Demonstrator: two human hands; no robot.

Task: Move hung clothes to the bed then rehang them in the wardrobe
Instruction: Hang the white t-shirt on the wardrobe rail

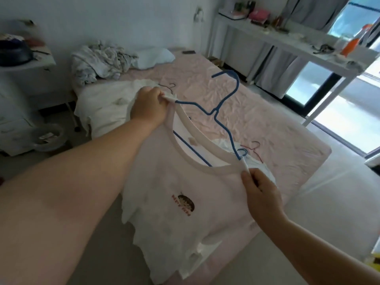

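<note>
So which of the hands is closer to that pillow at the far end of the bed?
Left. The left hand grips the shirt collar up the bed, just short of the pillow. The right hand pinches the collar's other side, down by the foot of the bed.

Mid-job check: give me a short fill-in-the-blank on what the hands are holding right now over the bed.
1. The hanger inside the white shirt is ____ in colour.
2. The left hand and the right hand each grip one ____ of the shirt.
3. The sheet on the bed is pale ____.
4. The pillow lies at the far end of the bed beside a crumpled ____.

Missing words: blue; shoulder; pink; blanket
</note>
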